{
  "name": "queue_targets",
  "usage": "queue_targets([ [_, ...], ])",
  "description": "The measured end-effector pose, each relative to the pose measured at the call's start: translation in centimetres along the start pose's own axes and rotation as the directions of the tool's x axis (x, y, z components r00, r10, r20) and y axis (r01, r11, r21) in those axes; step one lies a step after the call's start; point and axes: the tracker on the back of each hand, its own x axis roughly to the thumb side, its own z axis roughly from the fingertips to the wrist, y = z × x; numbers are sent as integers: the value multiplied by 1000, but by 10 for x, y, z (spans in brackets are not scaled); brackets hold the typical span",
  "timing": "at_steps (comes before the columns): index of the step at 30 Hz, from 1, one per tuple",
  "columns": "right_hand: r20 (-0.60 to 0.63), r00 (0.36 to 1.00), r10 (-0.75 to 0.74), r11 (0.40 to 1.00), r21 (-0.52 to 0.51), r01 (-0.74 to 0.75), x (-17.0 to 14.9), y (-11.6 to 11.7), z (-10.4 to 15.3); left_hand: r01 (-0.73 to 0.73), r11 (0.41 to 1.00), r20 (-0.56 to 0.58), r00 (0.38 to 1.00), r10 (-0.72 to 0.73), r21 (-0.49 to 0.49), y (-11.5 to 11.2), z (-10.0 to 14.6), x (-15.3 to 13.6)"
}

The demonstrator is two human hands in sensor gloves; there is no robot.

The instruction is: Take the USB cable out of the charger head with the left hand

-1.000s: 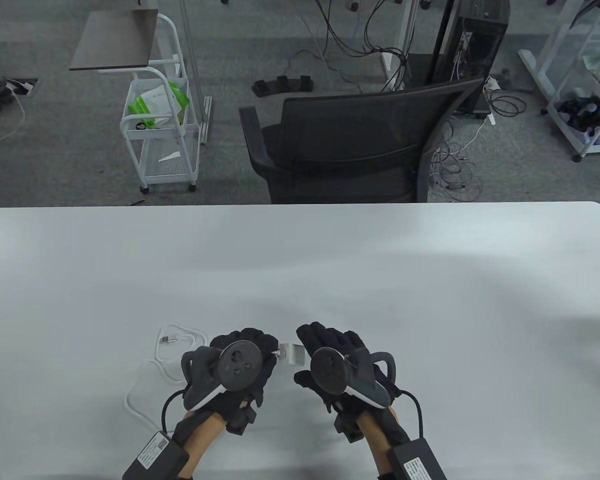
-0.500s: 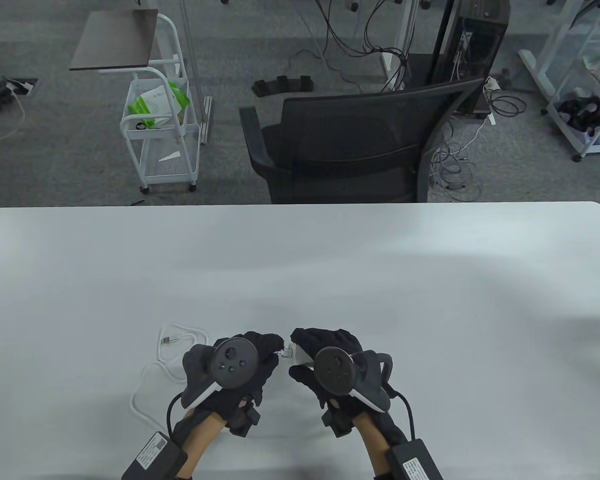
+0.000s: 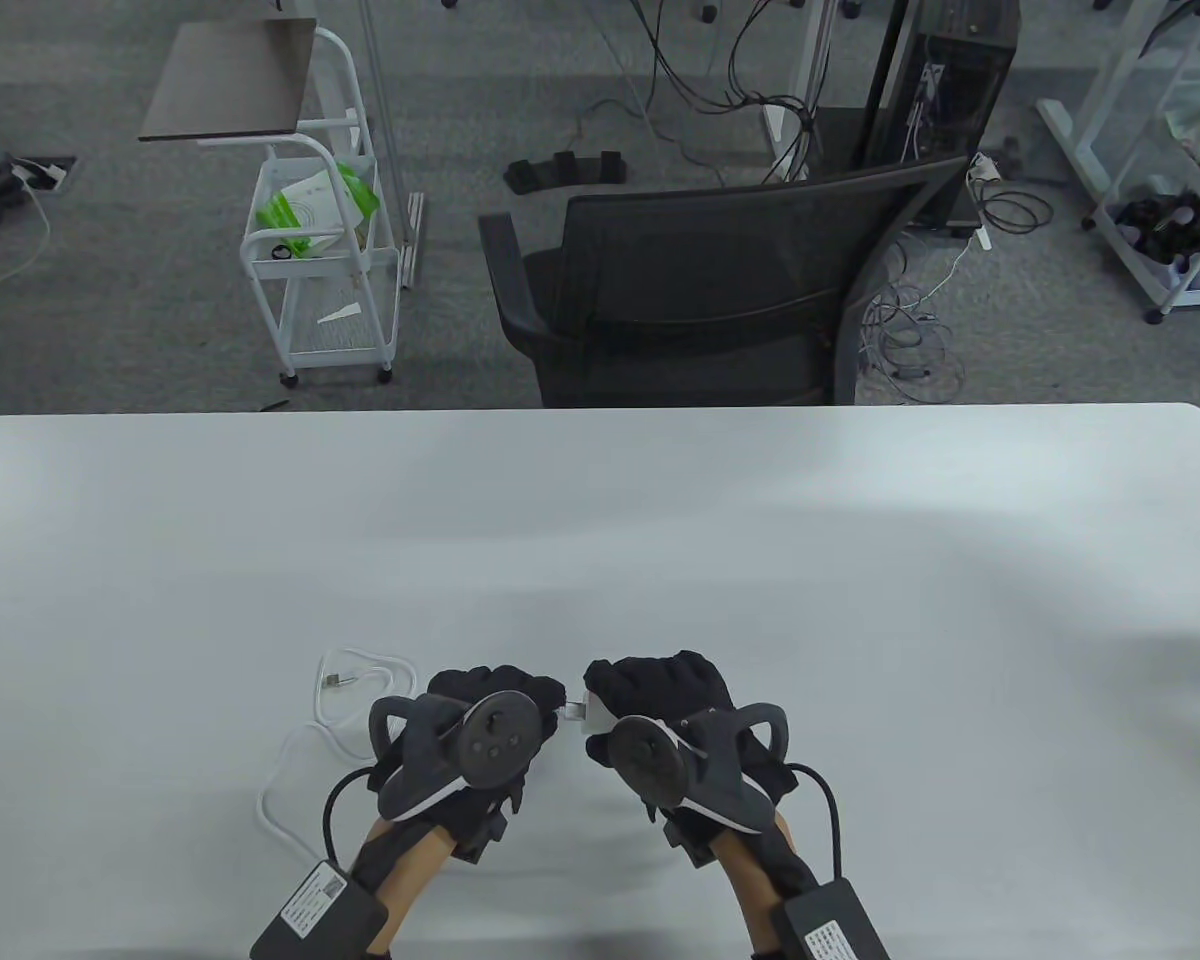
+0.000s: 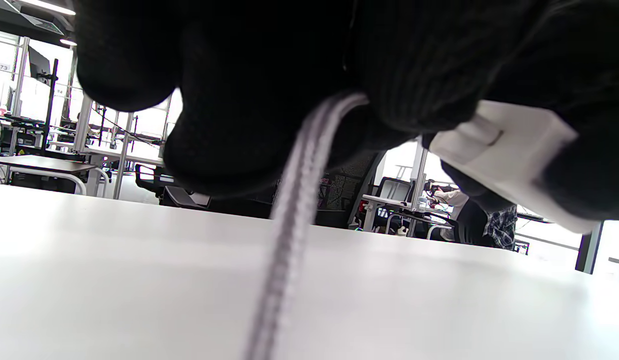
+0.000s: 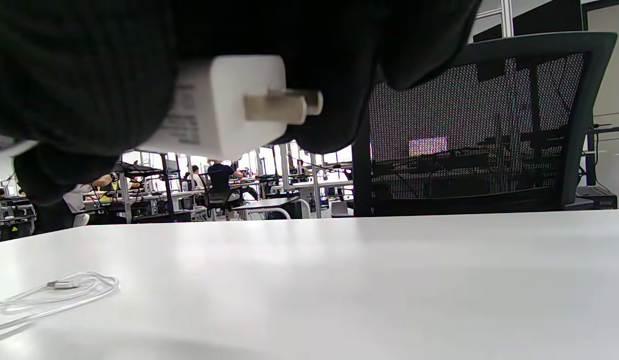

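Note:
My right hand (image 3: 650, 690) grips a white charger head (image 3: 592, 711) just above the table near its front edge; in the right wrist view the charger head (image 5: 219, 107) shows its two metal prongs pointing right. My left hand (image 3: 505, 695) pinches the USB plug (image 3: 567, 707) at the charger's left end. In the left wrist view the white cable (image 4: 299, 190) hangs down from my fingers, with the charger head (image 4: 509, 160) close beside them. I cannot tell whether the plug is seated in the charger. The rest of the cable (image 3: 305, 740) loops on the table to the left.
The cable's free connector (image 3: 338, 680) lies on the white table (image 3: 660, 540) left of my hands. A black office chair (image 3: 700, 290) stands behind the far edge. A white cart (image 3: 320, 250) stands on the floor beyond.
My hands have moved closer together, and the gap between plug and charger seen a second ago has closed. Both wrists have rolled, tilting the trackers.

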Motion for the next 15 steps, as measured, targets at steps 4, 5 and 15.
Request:
queue_targets([
  [4,4,1000,15,1000,-13,-15,1,-4,-1,-3,1000,-4,1000,3,2,3,-1,-1],
  [5,7,1000,20,1000,-14,-20,1,-5,0,-3,1000,-7,1000,3,0,3,-1,-1],
  [15,-89,992,93,996,3,-93,-36,-7,4,53,999,-153,987,-54,-10,10,1,-47],
])
